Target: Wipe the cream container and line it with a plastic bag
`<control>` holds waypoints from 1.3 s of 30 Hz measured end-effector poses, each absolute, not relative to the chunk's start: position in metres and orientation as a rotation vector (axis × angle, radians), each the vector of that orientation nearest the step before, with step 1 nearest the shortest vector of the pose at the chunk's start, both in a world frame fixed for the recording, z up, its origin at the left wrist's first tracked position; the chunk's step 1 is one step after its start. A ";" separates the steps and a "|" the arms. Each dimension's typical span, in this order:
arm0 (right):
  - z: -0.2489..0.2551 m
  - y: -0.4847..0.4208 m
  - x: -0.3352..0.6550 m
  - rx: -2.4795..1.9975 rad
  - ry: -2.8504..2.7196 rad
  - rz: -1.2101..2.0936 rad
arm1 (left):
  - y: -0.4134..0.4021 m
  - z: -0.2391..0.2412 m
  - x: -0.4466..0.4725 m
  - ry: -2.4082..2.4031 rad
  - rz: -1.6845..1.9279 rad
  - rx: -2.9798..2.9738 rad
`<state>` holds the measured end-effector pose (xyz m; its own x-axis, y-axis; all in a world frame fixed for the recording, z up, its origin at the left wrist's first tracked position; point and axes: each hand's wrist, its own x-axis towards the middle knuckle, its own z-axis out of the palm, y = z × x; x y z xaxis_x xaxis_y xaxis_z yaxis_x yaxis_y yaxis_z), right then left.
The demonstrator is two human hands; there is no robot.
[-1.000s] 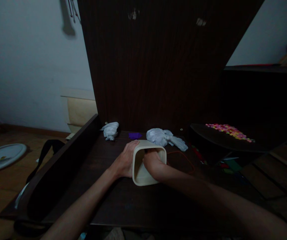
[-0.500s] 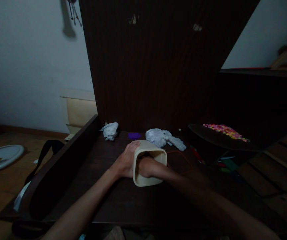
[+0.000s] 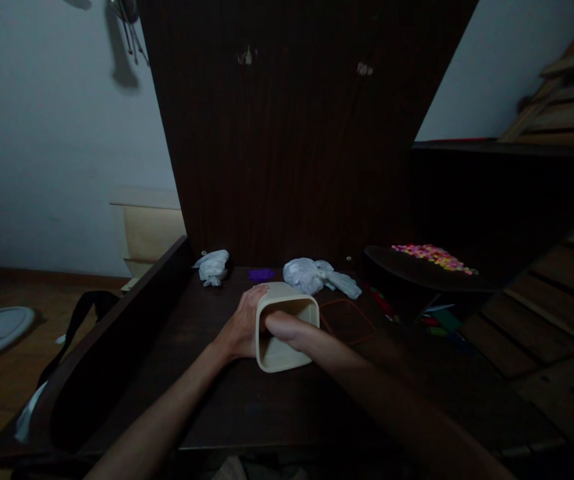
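Observation:
A cream square plastic container (image 3: 285, 352) stands on a dark wooden surface (image 3: 207, 407), tipped so its open mouth faces me. My left hand (image 3: 241, 325) clasps its left wall, fingers curled over the top edge. My right hand (image 3: 281, 327) reaches into the mouth; its fingers are hidden inside, so what they touch cannot be seen. The scene is dim.
Two crumpled white plastic bags (image 3: 213, 266) (image 3: 317, 277) and a small purple thing (image 3: 261, 274) lie behind the container. A thin red loop (image 3: 347, 321) lies to the right. Colourful small pieces (image 3: 434, 257) sit on a dark tray. A tall dark panel (image 3: 287, 133) stands behind; a raised rail (image 3: 131, 313) runs along the left.
My right hand has gone deeper into the container, from its rim to well inside. The left hand keeps its hold. My view has shifted a little to the right.

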<state>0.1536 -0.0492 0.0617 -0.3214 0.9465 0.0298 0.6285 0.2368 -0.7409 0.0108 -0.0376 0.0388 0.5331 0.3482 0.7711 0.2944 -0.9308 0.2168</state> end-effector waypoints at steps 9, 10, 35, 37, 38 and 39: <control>0.073 -0.062 0.141 -1.429 -1.545 1.157 | -0.035 0.029 0.009 0.621 1.388 2.697; 0.075 -0.062 0.137 -1.418 -1.507 1.158 | -0.035 0.029 0.008 0.629 1.381 2.700; 0.109 -0.149 0.144 -1.116 -1.757 1.250 | -0.035 0.026 -0.001 0.768 1.424 2.380; 0.109 -0.158 0.147 -1.193 -1.893 1.147 | -0.034 0.025 -0.002 0.784 1.404 2.350; 0.110 -0.163 0.149 -1.236 -1.951 1.098 | -0.034 0.025 -0.002 0.781 1.396 2.359; 0.112 -0.166 0.150 -1.279 -2.005 1.047 | -0.034 0.026 -0.002 0.765 1.396 2.384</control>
<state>0.1502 -0.1659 0.1118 -0.4065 0.9131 0.0308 0.4970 0.2493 -0.8312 -0.0020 -0.0336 0.0259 0.3947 0.5679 0.7223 0.3032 -0.8226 0.4811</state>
